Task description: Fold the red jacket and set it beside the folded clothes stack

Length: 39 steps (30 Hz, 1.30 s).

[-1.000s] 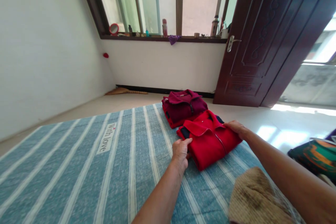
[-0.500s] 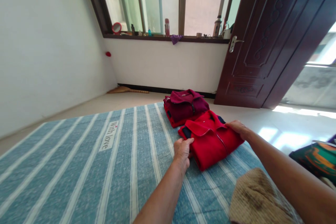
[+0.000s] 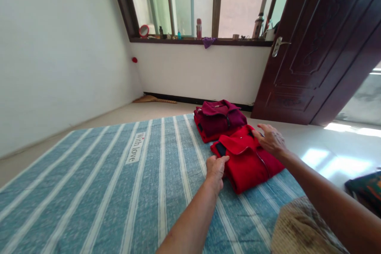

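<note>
A folded red jacket [image 3: 247, 162] with a zip and a dark navy part at its collar lies on the striped bed sheet [image 3: 149, 190]. My left hand [image 3: 216, 169] grips its left edge, thumb on top and the other fingers partly hidden. Over the jacket's right shoulder is my right hand [image 3: 270, 139], fingers apart and holding nothing; whether it touches the cloth I cannot tell. Just behind, against the red jacket, sits a folded maroon jacket [image 3: 218, 117] with a dark zip, resting on more red and navy cloth.
A beige knitted cloth [image 3: 300, 226] is at the near right, beneath my right forearm. Beyond the bed stand a dark red door [image 3: 312, 59] and a window sill [image 3: 178, 41] with bottles and a mirror. A wooden-handled broom [image 3: 154, 99] lies by the wall.
My right hand has let go of the jacket's right edge and lifted over its collar side, fingers spreading. My left hand keeps its hold. The view has shifted, so things appear further right.
</note>
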Each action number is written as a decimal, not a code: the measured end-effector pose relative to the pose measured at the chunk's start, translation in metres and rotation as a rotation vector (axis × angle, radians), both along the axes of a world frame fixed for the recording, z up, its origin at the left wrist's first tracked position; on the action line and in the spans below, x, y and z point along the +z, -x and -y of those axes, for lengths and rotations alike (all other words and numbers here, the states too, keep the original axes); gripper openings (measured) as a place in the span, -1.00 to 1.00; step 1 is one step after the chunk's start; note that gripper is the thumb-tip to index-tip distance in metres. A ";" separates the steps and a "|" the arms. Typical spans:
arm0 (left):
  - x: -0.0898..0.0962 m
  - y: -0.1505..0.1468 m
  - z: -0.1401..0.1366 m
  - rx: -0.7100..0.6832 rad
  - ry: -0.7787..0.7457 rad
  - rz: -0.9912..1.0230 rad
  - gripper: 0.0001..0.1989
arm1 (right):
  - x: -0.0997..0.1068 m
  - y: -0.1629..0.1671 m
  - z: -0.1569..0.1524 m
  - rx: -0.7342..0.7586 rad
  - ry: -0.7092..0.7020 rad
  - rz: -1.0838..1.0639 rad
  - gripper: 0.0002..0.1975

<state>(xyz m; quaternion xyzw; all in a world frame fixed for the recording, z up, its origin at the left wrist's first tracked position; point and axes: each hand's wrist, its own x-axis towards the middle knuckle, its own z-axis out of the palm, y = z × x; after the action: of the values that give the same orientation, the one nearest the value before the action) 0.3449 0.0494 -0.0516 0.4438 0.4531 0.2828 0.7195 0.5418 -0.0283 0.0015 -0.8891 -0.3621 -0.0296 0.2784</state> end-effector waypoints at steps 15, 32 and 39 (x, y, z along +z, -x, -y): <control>0.024 0.044 0.023 -0.085 -0.089 -0.172 -0.87 | -0.031 0.063 -0.040 0.329 0.358 0.147 -0.45; 0.028 0.280 0.090 -0.243 -0.673 -0.544 -0.87 | -0.034 0.179 -0.004 0.685 0.013 0.563 -0.59; 0.040 0.419 0.092 0.206 -1.070 -1.045 -0.81 | -0.073 0.319 0.067 1.051 -0.075 0.453 -0.63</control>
<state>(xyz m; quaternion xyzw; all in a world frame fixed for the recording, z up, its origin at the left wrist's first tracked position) -0.0743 -0.0425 -0.0120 0.7645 0.5754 0.2828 0.0674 0.2230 -0.0957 -0.0720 -0.5504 -0.8049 -0.0898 0.2027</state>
